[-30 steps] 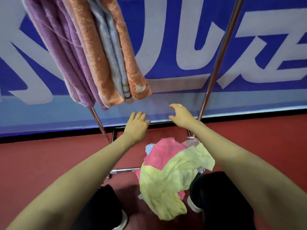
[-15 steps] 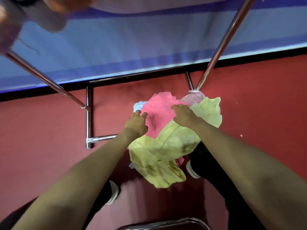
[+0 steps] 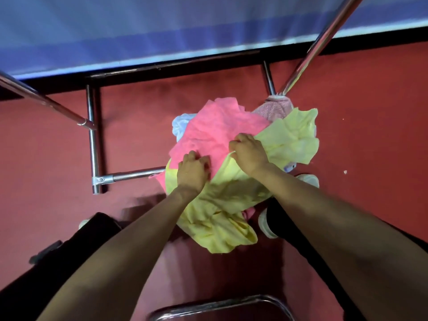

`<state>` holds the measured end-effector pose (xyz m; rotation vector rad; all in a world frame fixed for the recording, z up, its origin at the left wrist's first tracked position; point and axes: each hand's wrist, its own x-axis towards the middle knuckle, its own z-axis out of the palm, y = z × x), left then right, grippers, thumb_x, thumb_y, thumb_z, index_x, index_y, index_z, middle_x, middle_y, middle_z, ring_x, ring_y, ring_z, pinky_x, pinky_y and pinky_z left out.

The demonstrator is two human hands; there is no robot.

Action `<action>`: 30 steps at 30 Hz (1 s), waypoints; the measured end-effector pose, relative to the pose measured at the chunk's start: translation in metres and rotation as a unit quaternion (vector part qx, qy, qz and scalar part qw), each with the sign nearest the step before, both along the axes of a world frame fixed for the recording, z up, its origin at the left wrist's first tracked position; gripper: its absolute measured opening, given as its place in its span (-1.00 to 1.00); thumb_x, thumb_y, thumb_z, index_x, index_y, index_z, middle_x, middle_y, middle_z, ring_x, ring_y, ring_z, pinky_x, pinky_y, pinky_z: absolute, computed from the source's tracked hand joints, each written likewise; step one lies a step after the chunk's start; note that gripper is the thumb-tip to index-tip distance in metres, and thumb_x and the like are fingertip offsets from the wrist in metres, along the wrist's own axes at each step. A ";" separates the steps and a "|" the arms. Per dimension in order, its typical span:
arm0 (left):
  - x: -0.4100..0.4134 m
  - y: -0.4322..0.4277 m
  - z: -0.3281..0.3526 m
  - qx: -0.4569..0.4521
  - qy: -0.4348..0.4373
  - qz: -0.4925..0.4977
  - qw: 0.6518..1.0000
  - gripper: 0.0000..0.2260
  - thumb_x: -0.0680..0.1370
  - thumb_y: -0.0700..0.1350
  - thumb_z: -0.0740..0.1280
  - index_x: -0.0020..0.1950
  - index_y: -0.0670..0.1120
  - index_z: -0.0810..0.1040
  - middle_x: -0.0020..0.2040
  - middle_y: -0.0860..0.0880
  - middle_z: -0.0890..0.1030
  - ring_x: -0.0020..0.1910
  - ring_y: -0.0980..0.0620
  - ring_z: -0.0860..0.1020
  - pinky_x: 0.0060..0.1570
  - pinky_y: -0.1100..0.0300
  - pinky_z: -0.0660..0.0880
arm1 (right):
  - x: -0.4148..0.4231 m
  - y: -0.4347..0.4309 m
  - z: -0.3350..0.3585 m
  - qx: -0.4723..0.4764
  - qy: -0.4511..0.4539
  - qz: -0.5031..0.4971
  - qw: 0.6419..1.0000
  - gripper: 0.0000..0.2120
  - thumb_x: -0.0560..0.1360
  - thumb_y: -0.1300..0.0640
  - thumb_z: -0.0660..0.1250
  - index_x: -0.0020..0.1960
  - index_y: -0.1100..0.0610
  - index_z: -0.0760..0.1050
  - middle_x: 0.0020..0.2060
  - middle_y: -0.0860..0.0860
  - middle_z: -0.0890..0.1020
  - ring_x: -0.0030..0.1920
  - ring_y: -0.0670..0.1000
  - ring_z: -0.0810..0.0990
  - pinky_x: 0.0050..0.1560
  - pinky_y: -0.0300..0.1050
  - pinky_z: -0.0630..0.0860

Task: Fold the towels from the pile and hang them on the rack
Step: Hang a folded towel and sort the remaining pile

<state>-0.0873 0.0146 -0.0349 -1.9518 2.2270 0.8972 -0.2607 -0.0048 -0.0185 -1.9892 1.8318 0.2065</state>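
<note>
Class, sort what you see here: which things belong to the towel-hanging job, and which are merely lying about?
Belongs to the job: pink towel, gripped by left hand and right hand; yellow towel; light blue towel; mauve towel; rack.
Just around: blue banner; curved metal frame at the bottom edge; red floor.

The pink towel [image 3: 215, 130] hides most of the blue towel [image 3: 181, 125].

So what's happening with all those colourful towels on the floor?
A person is bending over a pile of towels on the red floor, at the foot of the metal rack. The left hand and the right hand both grab the pink towel, which lies against a yellow towel. It has not been lifted or folded yet.
</note>
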 end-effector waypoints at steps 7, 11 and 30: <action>-0.010 0.018 0.022 0.049 0.201 0.069 0.976 -0.70 0.52 -0.04 0.41 0.18 -0.15 0.60 0.20 -0.12 0.53 0.16 -0.08 0.51 0.23 0.10 0.40 | 0.000 0.010 0.032 -0.050 -0.160 -0.013 0.986 -0.86 0.53 0.15 0.32 0.04 0.18 0.57 -0.02 0.12 0.61 0.05 0.19 0.54 0.08 0.01 0.37; -0.003 0.022 0.048 0.047 0.184 0.128 0.973 -0.76 0.52 -0.07 0.40 0.07 -0.22 0.62 0.33 -0.17 0.42 0.32 -0.10 0.38 0.31 0.09 0.32 | 0.008 0.013 0.073 -0.079 -0.231 -0.038 0.969 -0.88 0.50 0.17 0.36 -0.02 0.21 0.58 -0.10 0.14 0.63 -0.06 0.21 0.58 -0.01 0.07 0.47; 0.085 0.036 0.245 0.024 0.436 0.236 0.868 -0.83 0.44 -0.27 0.47 -0.13 -0.08 0.51 -0.25 -0.08 0.60 -0.33 0.04 0.56 -0.25 0.17 0.49 | 0.034 0.042 0.261 -0.257 -0.423 -0.146 0.856 -0.97 0.51 0.20 0.36 -0.10 0.10 0.54 -0.26 -0.17 0.54 -0.24 -0.27 0.48 -0.11 -0.36 0.37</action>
